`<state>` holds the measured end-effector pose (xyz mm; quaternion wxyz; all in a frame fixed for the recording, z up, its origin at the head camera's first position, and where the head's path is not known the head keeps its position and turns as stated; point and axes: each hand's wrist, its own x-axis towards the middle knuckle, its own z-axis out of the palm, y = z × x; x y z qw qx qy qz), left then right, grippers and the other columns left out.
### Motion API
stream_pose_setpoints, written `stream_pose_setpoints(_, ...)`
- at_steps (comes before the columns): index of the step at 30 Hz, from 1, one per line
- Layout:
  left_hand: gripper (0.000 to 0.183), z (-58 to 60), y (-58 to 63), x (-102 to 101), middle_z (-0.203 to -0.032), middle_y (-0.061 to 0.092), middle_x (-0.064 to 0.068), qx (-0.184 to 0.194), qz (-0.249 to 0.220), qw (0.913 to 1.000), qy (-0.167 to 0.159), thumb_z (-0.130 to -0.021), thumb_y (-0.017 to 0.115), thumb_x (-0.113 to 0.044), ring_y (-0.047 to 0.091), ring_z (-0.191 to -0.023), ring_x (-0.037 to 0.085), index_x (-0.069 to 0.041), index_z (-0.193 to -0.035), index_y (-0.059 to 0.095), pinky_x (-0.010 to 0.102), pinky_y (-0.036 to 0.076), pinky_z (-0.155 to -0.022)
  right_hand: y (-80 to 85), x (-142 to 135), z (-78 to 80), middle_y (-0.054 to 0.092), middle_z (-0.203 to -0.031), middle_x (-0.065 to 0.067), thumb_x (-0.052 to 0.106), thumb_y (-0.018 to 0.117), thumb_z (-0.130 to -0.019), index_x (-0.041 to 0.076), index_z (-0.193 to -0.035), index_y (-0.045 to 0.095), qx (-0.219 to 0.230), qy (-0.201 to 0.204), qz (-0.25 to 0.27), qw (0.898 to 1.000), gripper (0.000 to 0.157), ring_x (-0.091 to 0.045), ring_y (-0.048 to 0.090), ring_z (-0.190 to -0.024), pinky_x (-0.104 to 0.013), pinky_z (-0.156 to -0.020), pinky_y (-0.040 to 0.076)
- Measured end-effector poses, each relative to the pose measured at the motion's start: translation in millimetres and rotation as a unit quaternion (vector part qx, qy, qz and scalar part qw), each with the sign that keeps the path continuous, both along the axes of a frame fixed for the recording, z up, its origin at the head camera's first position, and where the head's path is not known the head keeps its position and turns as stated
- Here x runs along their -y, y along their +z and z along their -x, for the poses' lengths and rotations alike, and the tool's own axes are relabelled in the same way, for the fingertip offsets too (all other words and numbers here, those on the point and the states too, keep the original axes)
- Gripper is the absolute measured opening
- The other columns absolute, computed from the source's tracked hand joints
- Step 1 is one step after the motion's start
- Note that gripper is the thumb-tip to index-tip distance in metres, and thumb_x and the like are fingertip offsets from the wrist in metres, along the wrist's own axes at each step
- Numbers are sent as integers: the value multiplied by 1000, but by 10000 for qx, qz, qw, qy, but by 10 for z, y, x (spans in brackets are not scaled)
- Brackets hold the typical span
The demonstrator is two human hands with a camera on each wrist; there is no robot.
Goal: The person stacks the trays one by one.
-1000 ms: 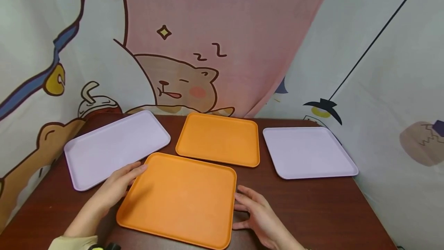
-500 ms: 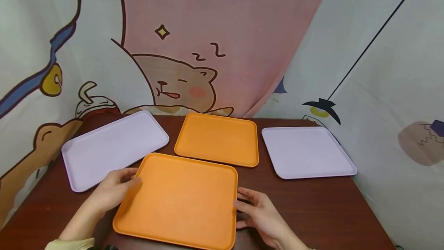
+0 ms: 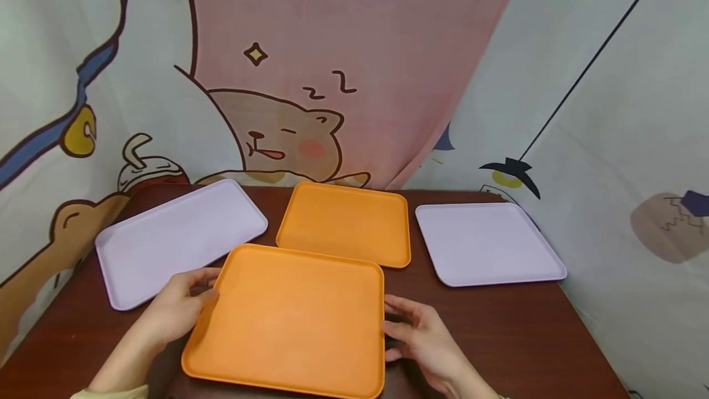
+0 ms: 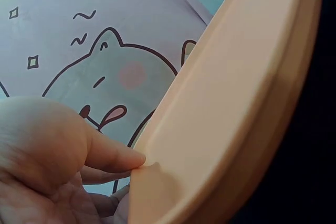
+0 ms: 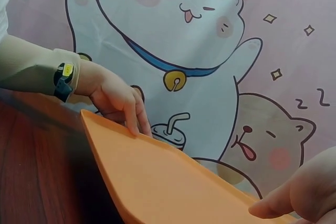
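Note:
A large orange tray [image 3: 290, 319] is held between my two hands, its inside bare. My left hand [image 3: 176, 306] grips the left rim; in the left wrist view its thumb [image 4: 113, 153] presses on top, with fingers below the rim. At the right side my right hand [image 3: 425, 340] pinches the rim, thumb on the edge and fingers partly hidden by the tray. Seen from the right wrist, the tray [image 5: 157, 177] slants, with dark shadow beneath its near edge, raised off the table. A second orange tray [image 3: 346, 223] lies behind, its front edge partly covered.
One pale lilac tray [image 3: 183, 239] lies angled at the back left, close to my left hand. Another lilac tray [image 3: 490, 242] lies at the right. All stand on a dark brown table [image 3: 498, 337]. A cartoon-printed cloth [image 3: 399, 66] hangs behind the table.
My left hand has shifted from the upper left edge down the side and taken hold there. The front orange tray has risen slightly, and my right hand has closed on its rim.

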<state>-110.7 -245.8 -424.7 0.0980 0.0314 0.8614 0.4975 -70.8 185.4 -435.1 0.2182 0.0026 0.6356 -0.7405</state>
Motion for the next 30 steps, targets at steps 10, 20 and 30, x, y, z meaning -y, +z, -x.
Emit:
stream_pose_setpoints(10, 42, -39, 51, -45, -123, 65, 19, 112, 54, 9999, 46, -105, 59, -1, 64, -103, 27, 12, -144, 54, 31, 56, -73, 19, -61, 3, 47, -147, -30, 1, 69, -99, -14, -155, 38, -61, -231, -258, 9994, 65, -31, 70, -103, -35, -66, 63)
stream_pose_setpoints(20, 43, -57, 107, -92, -126, 63, 22, 219, -275, 9993, 136, -107, 59, -3, 65, -104, 28, 11, -147, 52, 38, 61, -69, 43, -111, 6, 49, -143, -30, -4, 69, -96, -13, -152, 44, -192, -427, -382, 9982, 62, -31, 71, -103, -32, -61, 61)
stream_pose_setpoints(30, 40, -96, 160, -160, -123, 65, 20, 430, -710, 9965, 133, -110, 54, -3, 67, -107, 29, 12, -148, 51, 42, 64, -73, 61, -227, -27, 54, -141, -28, -7, 69, -94, -11, -151, 47, -277, -609, -562, 9962, 62, -30, 72, -99, -30, -58, 60)
